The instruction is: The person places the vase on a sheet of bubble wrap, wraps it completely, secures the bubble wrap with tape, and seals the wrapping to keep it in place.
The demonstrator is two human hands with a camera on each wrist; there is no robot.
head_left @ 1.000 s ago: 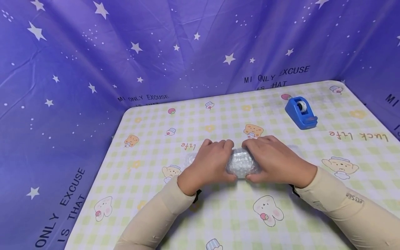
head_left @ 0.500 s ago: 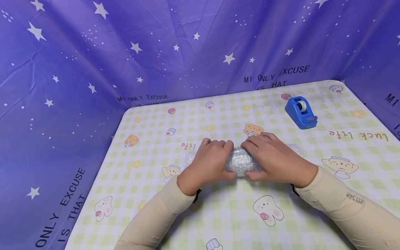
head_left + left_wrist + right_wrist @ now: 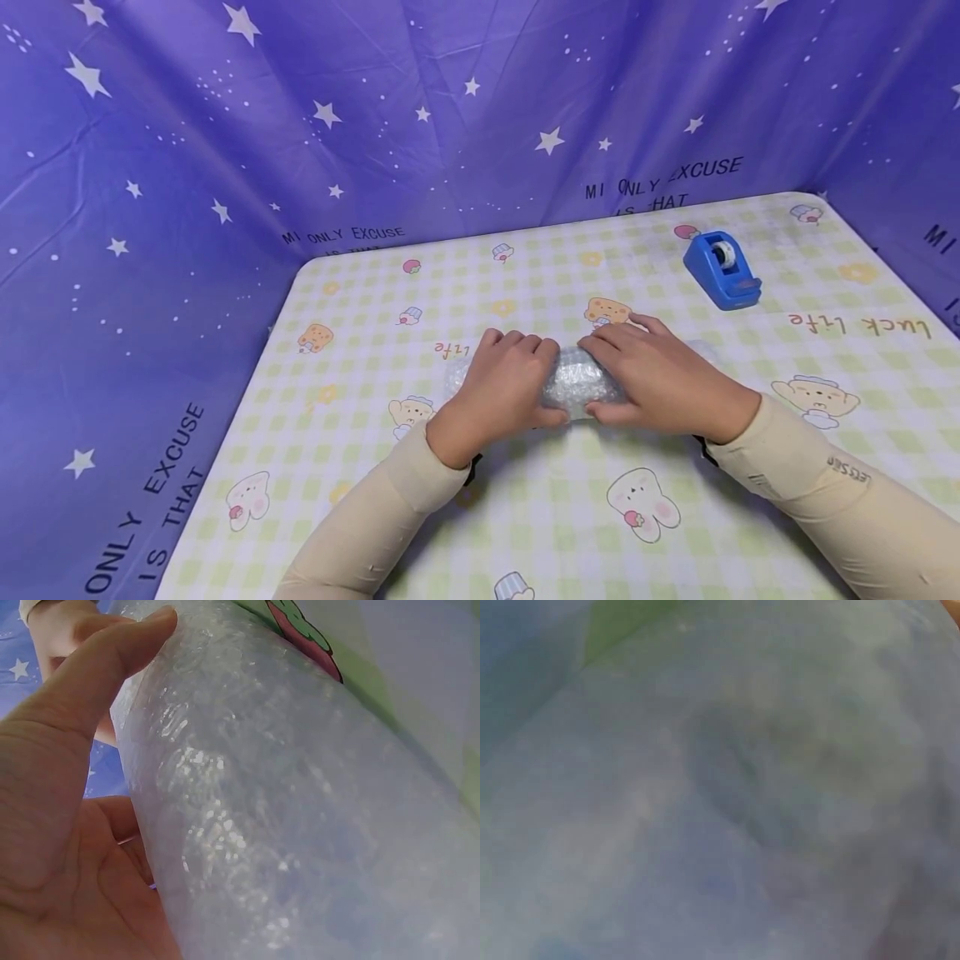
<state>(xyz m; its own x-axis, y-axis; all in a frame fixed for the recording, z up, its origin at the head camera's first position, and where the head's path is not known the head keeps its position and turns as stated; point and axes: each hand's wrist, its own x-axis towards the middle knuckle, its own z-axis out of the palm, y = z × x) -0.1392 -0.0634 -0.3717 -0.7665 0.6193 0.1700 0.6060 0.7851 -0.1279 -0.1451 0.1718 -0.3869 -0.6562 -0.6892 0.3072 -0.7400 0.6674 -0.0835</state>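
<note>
A roll of clear bubble wrap (image 3: 577, 382) lies crosswise on the table in front of the person, its ends showing beyond both hands. The left hand (image 3: 506, 387) grips it left of the middle, fingers over the far side and thumb along the near side. Right of the middle, the right hand (image 3: 660, 379) holds it the same way, the two thumbs almost meeting. In the left wrist view the shiny wrap (image 3: 247, 780) fills most of the picture, with the left thumb (image 3: 112, 664) lying on it. Blurred, cloudy plastic (image 3: 705, 787) covers the right wrist view. Whatever the roll contains is hidden.
A blue tape dispenser (image 3: 723, 271) with a roll of tape stands at the back right of the table. The tablecloth (image 3: 337, 467) is green-and-white checked with cartoon prints. Purple star-patterned curtains (image 3: 420, 167) hang behind and at both sides.
The bubble wrap has turned slightly under the hands, rolling a little away from the person. The right hand's fingers have shifted slightly to the left; the left hand is almost still.
</note>
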